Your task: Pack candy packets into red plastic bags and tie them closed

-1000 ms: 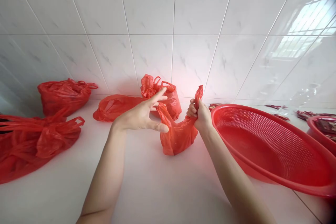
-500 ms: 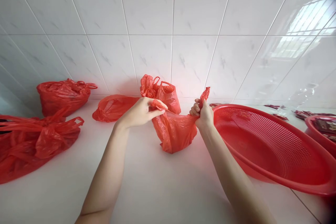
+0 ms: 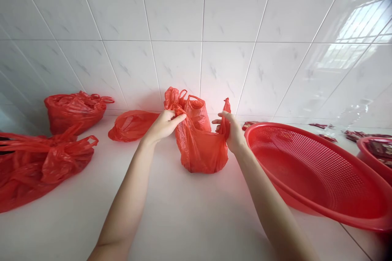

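A small red plastic bag [image 3: 200,151] stands on the white counter [image 3: 183,216] between my two hands. My left hand [image 3: 162,125] is closed in a pinch on the bag's left handle. My right hand [image 3: 233,131] holds the right handle, its thumb and fingers pressed on the plastic with the index finger stretched out. Both handles are held up and slightly apart. What is inside the bag stays hidden.
Another filled red bag [image 3: 192,108] stands just behind, against the tiled wall. A flat red bag [image 3: 131,124] lies left of it, and more tied red bags [image 3: 73,108] [image 3: 39,163] sit at far left. A large red perforated basket [image 3: 318,171] lies to the right, a second red basin [image 3: 376,153] beyond it.
My left hand went from open fingers to pinching the bag's left handle. Both hands moved a little away from me, and the bag now stands more upright.
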`<state>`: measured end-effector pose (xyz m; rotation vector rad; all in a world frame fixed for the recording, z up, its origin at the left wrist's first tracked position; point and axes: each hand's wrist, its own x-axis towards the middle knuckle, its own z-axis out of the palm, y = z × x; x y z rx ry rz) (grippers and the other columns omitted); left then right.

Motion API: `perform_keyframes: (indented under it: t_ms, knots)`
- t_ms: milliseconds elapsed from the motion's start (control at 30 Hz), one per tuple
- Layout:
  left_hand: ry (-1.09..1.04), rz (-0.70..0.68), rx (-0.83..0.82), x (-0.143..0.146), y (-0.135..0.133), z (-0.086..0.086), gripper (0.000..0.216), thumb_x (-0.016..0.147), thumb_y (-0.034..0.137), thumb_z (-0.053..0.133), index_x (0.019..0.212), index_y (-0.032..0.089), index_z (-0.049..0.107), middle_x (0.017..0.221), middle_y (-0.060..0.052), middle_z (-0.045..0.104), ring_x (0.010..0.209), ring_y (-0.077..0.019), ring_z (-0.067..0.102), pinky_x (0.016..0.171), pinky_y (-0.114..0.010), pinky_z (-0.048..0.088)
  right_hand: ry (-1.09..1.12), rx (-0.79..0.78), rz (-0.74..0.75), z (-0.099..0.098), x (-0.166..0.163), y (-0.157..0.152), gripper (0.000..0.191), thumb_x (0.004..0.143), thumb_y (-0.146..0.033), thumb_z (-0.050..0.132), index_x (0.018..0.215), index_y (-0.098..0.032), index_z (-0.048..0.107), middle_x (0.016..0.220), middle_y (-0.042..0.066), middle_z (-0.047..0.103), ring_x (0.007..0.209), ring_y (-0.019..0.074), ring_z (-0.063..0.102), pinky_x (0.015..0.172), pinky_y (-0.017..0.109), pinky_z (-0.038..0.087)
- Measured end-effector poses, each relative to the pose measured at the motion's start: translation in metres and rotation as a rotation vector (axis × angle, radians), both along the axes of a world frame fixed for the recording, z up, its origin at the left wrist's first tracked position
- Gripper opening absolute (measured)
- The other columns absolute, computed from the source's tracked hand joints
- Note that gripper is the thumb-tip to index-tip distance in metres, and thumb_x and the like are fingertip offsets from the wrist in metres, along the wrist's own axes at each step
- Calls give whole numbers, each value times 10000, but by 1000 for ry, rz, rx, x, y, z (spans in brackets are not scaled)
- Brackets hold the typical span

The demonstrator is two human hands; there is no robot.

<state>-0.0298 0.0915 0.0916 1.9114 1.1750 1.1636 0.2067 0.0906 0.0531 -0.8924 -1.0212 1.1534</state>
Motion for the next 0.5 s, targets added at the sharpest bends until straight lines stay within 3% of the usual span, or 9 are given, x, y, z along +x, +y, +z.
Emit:
perform_keyframes:
  t_ms: [133, 233, 367, 500]
  knots:
    - [0, 29, 7, -1, 2, -2, 480, 880, 466, 602, 610, 206, 303, 590, 41, 279, 544, -105, 277, 547, -280, 206, -413, 230, 116, 0, -4, -10, 598, 571, -258, 861, 1130, -269, 648, 975, 9, 678, 857, 187, 615, 701, 292, 492]
    - [8, 39, 10, -4, 1, -1, 492, 884, 482, 605, 597, 202, 319, 582, 38, 285, 541, -105, 283, 539, -279, 206, -574, 240, 210, -3, -6, -11, 493, 603, -189, 818, 1081, -237, 706, 849, 4, 681, 769, 185, 614, 663, 300, 486]
    - [-17, 49, 18, -11, 0, 2, 435, 881, 499, 621, 624, 191, 452, 603, 23, 418, 569, -116, 394, 539, -265, 281, -530, 205, 105, -6, -8, -6, 159, 732, -203, 692, 875, -185, 759, 760, 19, 710, 712, 183, 638, 655, 300, 477]
    - [-81, 23, -52, -17, -1, 5, 415, 868, 542, 629, 684, 175, 565, 623, -2, 546, 558, -132, 507, 540, -265, 392, -372, 179, 88, -2, -5, -6, 113, 753, -255, 704, 816, -181, 762, 803, 38, 752, 809, 197, 685, 758, 310, 504]
